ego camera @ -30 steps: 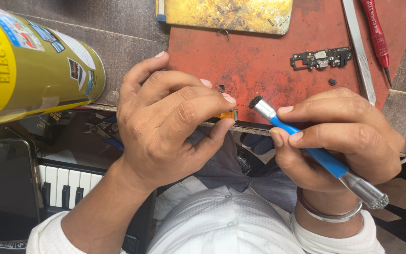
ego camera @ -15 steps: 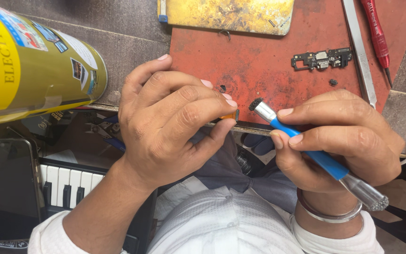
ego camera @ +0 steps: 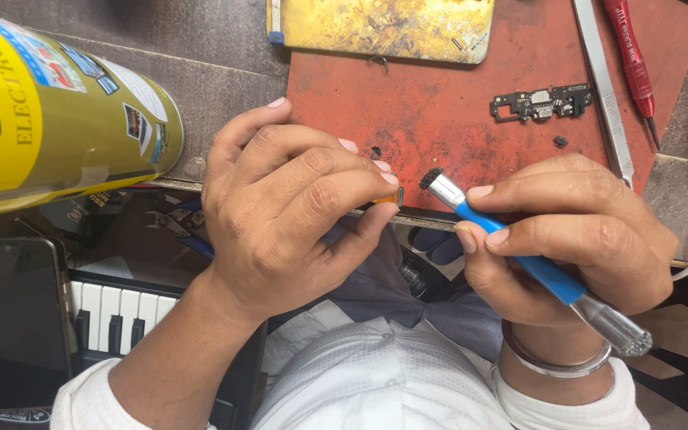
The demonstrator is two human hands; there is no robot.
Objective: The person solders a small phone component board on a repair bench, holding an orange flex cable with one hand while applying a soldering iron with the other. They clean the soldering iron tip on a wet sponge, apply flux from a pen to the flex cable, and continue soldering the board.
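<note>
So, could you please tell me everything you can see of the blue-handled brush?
The blue-handled brush is a slim double-ended tool: a blue, plastic-looking shaft with a silvery metal ferrule at each end. The upper ferrule carries short dark bristles; the lower tuft looks greyish. It lies slantwise, dark bristles pointing up-left over the edge of the red mat, near a small orange part. The right hand grips its middle.

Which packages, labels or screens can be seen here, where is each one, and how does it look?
Spray can: lying on its side at upper left, a yellow cylinder with a printed label of blue and white patches.
Phone: lower left, beside the left forearm, a dark rectangle; its screen is black and switched off.
Small keyboard: under the phone, black body with white keys and small coloured marks at its edge.
</note>
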